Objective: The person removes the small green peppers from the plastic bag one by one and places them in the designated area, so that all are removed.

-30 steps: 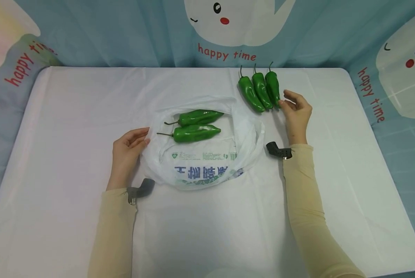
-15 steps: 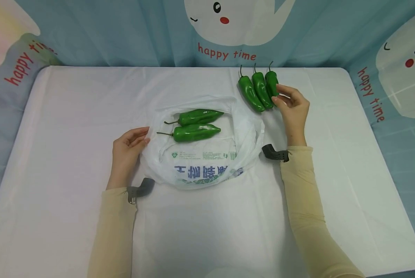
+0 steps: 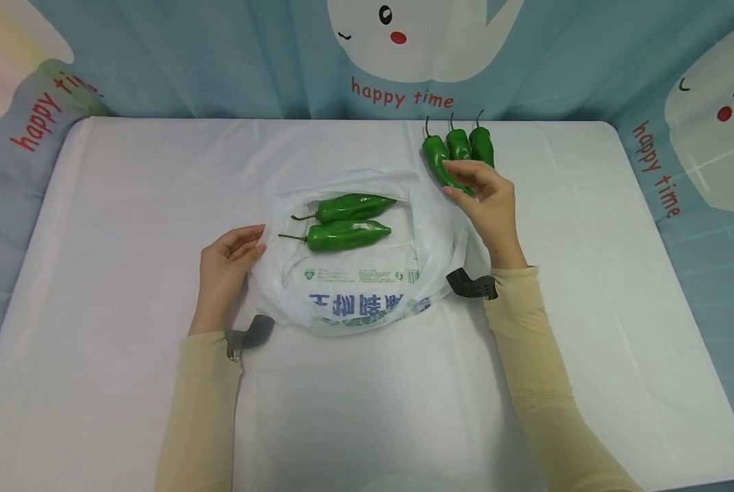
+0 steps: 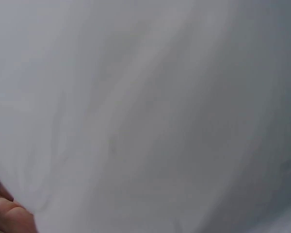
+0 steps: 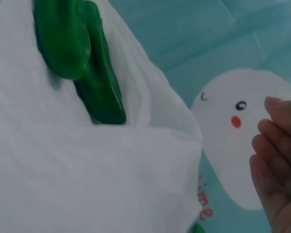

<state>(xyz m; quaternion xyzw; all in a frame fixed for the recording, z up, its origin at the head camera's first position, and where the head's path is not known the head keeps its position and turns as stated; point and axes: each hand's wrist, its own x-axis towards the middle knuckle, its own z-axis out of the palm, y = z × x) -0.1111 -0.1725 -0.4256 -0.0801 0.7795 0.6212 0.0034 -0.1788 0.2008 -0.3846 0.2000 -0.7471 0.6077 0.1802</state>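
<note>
A white plastic bag [image 3: 431, 225] lies spread open mid-table, with two green peppers, the upper one [image 3: 355, 207] and the lower one [image 3: 347, 236], inside its mouth. My left hand [image 3: 222, 273] pinches the bag's left edge; white film fills most of the left wrist view, with some fingers [image 4: 12, 213] at its corner. Behind the bag, to the right, three more green peppers lie in a row: left [image 3: 436, 154], middle [image 3: 458, 143] and right [image 3: 481, 142]. Over their lower ends is my right hand [image 3: 493, 205], thumb and fingers apart, partly hiding them. The right wrist view shows this hand [image 5: 281, 155] holding nothing.
A white cloth [image 3: 355, 410] covers the table. Blue curtains [image 3: 219, 55] with printed cartoon figures hang along the back and sides. Dark wrist cameras, the left one [image 3: 250, 333] and the right one [image 3: 470, 284], sit close to the bag's sides.
My right hand has moved left along the row, from the right pepper to over the left one. The left hand, bag and peppers have stayed in place.
</note>
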